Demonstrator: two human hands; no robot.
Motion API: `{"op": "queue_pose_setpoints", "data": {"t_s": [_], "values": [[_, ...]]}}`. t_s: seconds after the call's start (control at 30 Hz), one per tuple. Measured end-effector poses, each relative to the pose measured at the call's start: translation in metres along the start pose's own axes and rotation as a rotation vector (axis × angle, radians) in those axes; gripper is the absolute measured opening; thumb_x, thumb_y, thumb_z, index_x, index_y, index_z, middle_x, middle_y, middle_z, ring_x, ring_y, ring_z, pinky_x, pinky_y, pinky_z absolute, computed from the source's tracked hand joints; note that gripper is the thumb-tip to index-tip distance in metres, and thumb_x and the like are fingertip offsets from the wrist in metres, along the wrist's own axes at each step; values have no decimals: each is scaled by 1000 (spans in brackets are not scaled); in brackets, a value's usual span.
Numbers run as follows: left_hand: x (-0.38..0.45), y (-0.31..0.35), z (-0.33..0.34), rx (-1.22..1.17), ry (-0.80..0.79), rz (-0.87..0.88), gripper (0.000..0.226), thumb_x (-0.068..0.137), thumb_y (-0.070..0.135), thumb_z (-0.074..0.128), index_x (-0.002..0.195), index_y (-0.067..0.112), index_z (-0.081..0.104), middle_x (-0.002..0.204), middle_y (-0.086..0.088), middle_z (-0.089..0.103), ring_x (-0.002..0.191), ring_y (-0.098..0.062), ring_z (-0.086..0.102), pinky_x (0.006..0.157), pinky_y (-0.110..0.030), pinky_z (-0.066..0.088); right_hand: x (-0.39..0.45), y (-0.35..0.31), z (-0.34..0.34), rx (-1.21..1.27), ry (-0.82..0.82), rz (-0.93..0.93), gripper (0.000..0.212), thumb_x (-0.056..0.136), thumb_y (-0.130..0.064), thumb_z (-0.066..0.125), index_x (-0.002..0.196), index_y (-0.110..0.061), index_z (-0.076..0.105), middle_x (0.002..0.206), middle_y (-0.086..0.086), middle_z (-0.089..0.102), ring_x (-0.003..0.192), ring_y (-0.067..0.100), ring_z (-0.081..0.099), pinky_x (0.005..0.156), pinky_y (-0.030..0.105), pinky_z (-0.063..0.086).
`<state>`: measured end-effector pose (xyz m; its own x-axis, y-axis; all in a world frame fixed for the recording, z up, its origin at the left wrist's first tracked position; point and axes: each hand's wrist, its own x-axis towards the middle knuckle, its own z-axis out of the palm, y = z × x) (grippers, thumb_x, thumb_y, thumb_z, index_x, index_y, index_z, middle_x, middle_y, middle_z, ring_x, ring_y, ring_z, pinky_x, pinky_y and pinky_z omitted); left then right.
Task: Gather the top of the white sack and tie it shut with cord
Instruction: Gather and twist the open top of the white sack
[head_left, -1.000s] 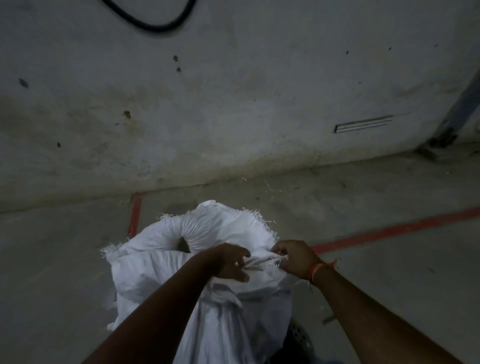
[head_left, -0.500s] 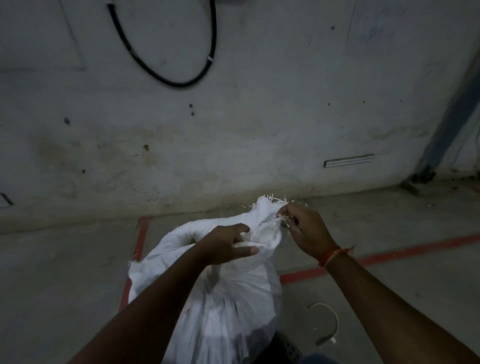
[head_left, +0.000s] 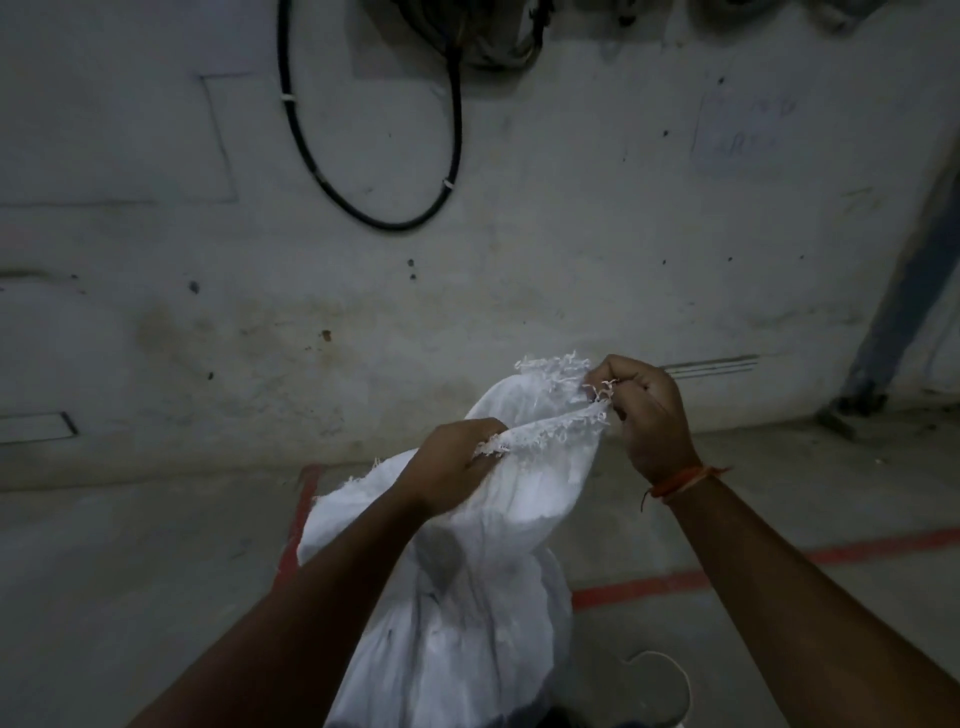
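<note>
A white woven sack (head_left: 467, 597) stands on the concrete floor in front of me, its frayed top edge pulled upward and to the right. My left hand (head_left: 452, 462) grips the frayed rim near its middle. My right hand (head_left: 644, 410), with an orange thread band at the wrist, pinches the rim's far right end, higher than the left. The rim is stretched taut between both hands. A pale cord (head_left: 670, 670) lies looped on the floor at the sack's lower right, touched by neither hand.
A stained grey wall (head_left: 571, 234) rises close behind the sack, with a black cable loop (head_left: 384, 218) hanging on it. Red painted lines (head_left: 675, 582) cross the floor. A blue metal post (head_left: 904, 312) leans at the right edge.
Both hands have lifted the sack's top higher and drawn it to the right; the rim is now stretched tight between them. The camera has tilted up, showing more wall.
</note>
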<state>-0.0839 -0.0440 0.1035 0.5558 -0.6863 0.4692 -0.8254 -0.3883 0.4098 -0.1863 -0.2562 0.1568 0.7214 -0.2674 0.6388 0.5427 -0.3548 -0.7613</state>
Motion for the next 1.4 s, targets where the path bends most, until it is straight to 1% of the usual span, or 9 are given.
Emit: {"op": "queue_pose_setpoints", "data": {"t_s": [0.17,0.3,0.5,0.7,0.87,1.03,1.1,1.23,1.4], "values": [[16,12,-20,-30,220,112,19,88,10,67,106,16,71,129,-5,58,118,-15,56,97,-30,50,8,-21,0,228,86,55,20,69,0,38,59,2,55,55,14,49,49,20,41,45,22,30],[30,31,-43,-81,65,171,22,91,13,68,112,16,69,156,-1,40,137,-14,48,105,-26,44,10,-26,4,328,47,95,30,69,1,39,50,-15,57,53,5,50,51,21,38,49,33,25],[38,56,-55,-51,-140,79,28,90,32,74,107,30,51,90,19,61,79,12,58,68,-8,40,10,-29,11,330,30,76,38,75,8,38,51,-16,53,56,7,49,54,21,40,52,35,28],[32,51,-53,-7,55,55,31,86,26,77,106,16,56,84,5,63,69,-11,54,62,-21,41,2,-21,8,510,56,175,18,74,3,45,83,-8,55,84,16,56,71,25,50,61,33,41],[28,49,-42,24,203,54,25,84,20,77,85,6,55,76,-5,60,71,-26,55,64,-36,44,-36,7,11,256,-77,280,69,79,-35,80,137,-27,43,140,3,56,126,20,58,101,41,52],[27,58,-33,-12,216,70,21,83,12,76,83,13,54,76,3,61,72,-17,56,65,-30,44,-51,2,33,69,-117,251,40,87,-26,76,125,-18,66,118,0,74,110,14,70,96,42,57],[25,55,-36,-36,170,27,18,84,15,73,96,11,60,89,-2,69,82,-19,64,72,-34,51,-47,-2,37,71,7,238,16,95,-18,66,107,-13,75,102,4,78,97,15,74,88,43,59],[16,40,-49,1,-148,-55,48,89,38,72,132,21,57,127,2,68,111,-13,64,93,-27,49,-47,1,39,261,17,304,25,99,-8,57,100,-21,78,108,12,77,106,29,71,97,47,55],[-4,21,-58,79,-350,-171,61,88,50,71,139,19,57,141,3,59,124,-17,58,96,-23,41,-50,8,37,586,55,421,28,97,-1,52,99,-15,76,99,6,79,93,22,75,85,36,60]]}}
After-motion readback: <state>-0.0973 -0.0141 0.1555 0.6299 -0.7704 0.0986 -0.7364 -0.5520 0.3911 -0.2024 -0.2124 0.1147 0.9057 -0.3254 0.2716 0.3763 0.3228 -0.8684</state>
